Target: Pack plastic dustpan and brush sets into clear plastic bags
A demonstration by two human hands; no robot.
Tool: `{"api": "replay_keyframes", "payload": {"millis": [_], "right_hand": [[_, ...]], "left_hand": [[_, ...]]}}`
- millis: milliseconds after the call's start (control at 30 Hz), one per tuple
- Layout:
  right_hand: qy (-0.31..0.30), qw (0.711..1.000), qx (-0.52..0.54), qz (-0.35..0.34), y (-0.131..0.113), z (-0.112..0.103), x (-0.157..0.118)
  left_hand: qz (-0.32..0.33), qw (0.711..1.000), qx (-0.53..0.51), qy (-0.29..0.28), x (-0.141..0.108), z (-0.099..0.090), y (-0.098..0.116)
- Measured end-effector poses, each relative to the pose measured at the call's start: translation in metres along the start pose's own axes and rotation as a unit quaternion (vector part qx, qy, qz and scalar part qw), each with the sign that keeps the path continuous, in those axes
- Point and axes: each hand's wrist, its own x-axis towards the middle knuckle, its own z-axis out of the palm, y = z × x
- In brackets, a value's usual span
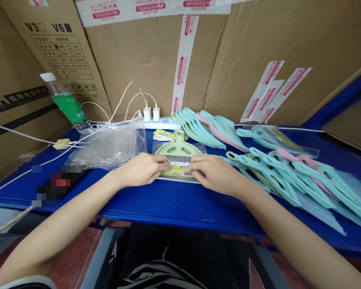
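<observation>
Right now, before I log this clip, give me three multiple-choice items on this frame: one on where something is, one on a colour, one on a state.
1. Where is the water bottle with the green label?
A. In the left hand
B. Left of the power strip, by the cardboard
C. On the pile of dustpans

2. What colour is the tabletop?
A. Red
B. White
C. Blue

3. How is the pale green dustpan placed, under the left hand and right hand?
A. Lying on the tabletop
B. Held up in the air
C. Leaning on the cardboard

Answers:
1. B: the bottle shows left of the strip.
2. C: the bare surface is blue.
3. A: it lies on the table beneath the fingers.
</observation>
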Motion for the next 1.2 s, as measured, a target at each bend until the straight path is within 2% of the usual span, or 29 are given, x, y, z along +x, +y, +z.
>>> {"api": "replay_keyframes", "payload": {"millis": [367,633,967,1200], "right_hand": [[0.007,0.999,-0.042,0.005,-0.002,-0.0025,-0.0022],[-0.024,0.996,-0.084,-0.015,-0.0072,0.0007,0.0001],[-0.03,0.998,-0.058,0.004,-0.0045,-0.0048,-0.0018],[-0.036,0.998,-0.044,-0.013,0.0023,-0.0081,-0.0045]], "left_hand": [[0.001,1.0,0.012,-0.004,0.0001,-0.0005,0.0013],[0.008,1.0,0.029,-0.001,0.0027,0.0033,0.0038],[0.019,1.0,-0.008,0.018,0.0032,0.0012,0.0005],[0.015,0.999,-0.024,0.019,0.0027,0.0008,-0.002]]}}
